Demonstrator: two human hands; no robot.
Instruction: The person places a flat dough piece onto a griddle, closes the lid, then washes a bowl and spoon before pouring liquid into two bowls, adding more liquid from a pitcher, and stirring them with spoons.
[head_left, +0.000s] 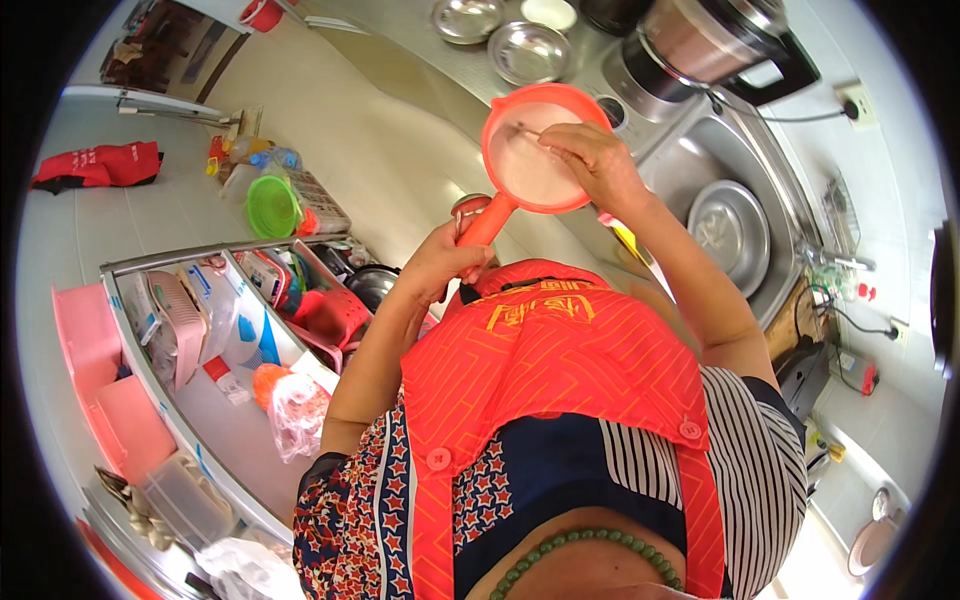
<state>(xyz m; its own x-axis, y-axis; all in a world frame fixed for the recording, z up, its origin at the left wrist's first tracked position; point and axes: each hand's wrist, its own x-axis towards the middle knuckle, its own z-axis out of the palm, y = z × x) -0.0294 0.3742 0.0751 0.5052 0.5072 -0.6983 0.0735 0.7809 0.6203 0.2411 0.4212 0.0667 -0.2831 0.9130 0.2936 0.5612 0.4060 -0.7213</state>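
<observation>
An orange-red plastic ladle, wide and round with a long handle and a small pouring lip, is held up above the floor beside the counter. My left hand grips its handle, and a round metal-looking thing partly shows behind that hand. Pale, whitish contents fill part of the bowl. Over the bowl's right side, my right hand pinches a thin metal utensil, whose far end is blurred over the contents. Whether it is a spoon cannot be told.
Metal bowls and a blender stand on the steel counter at the top. Right of them, a metal basin sits in the sink. A divided shelf unit with baskets and bags is at left, near a green basin.
</observation>
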